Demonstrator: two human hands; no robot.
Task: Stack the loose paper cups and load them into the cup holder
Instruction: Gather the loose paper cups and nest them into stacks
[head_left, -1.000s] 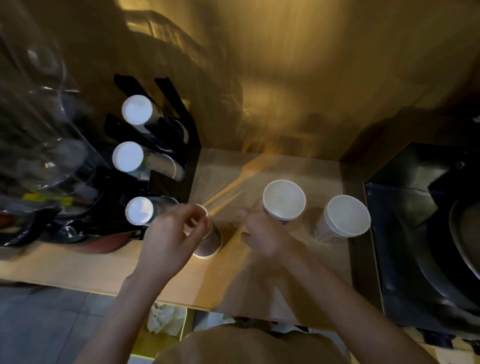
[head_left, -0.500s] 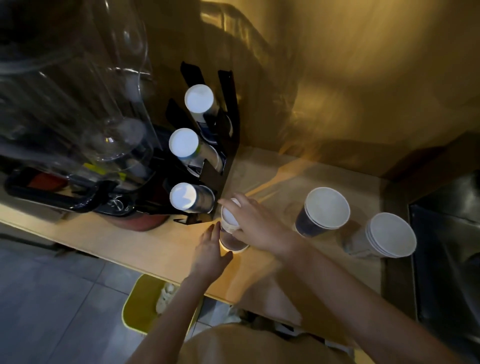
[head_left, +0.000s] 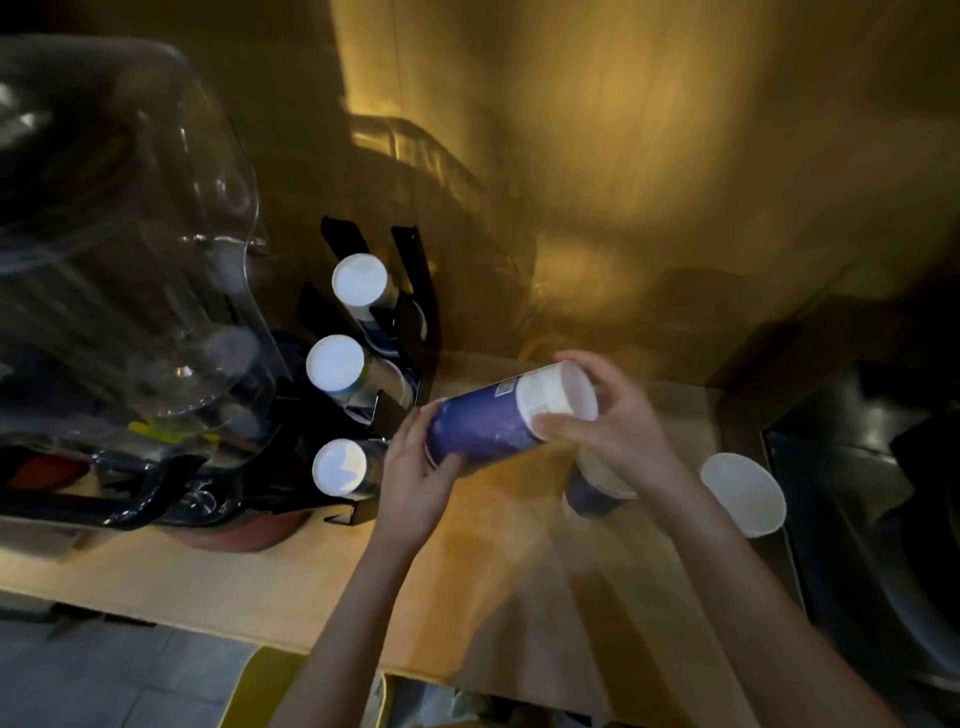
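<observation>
Both hands hold a stack of blue and white paper cups (head_left: 483, 421) lying sideways above the wooden counter (head_left: 291, 587). My left hand (head_left: 415, 467) grips its wide rim end. My right hand (head_left: 608, 421) grips the narrow white base end. The black cup holder (head_left: 410, 291) stands just left of the stack, with three cup columns in it: top (head_left: 359, 280), middle (head_left: 335, 362), bottom (head_left: 340, 466). Another blue cup (head_left: 592, 493) stands on the counter, partly hidden under my right wrist. A white cup stack (head_left: 744, 493) stands further right.
A large clear plastic container (head_left: 119, 260) on a dark machine fills the left side. A dark sink or appliance (head_left: 872, 493) borders the counter on the right. The golden wall rises behind. A yellow object (head_left: 249, 696) sits on the floor below the counter edge.
The cup stack has been lifted off the counter and tipped sideways. My left hand went from resting beside it to gripping its rim end, and my right hand now holds its base.
</observation>
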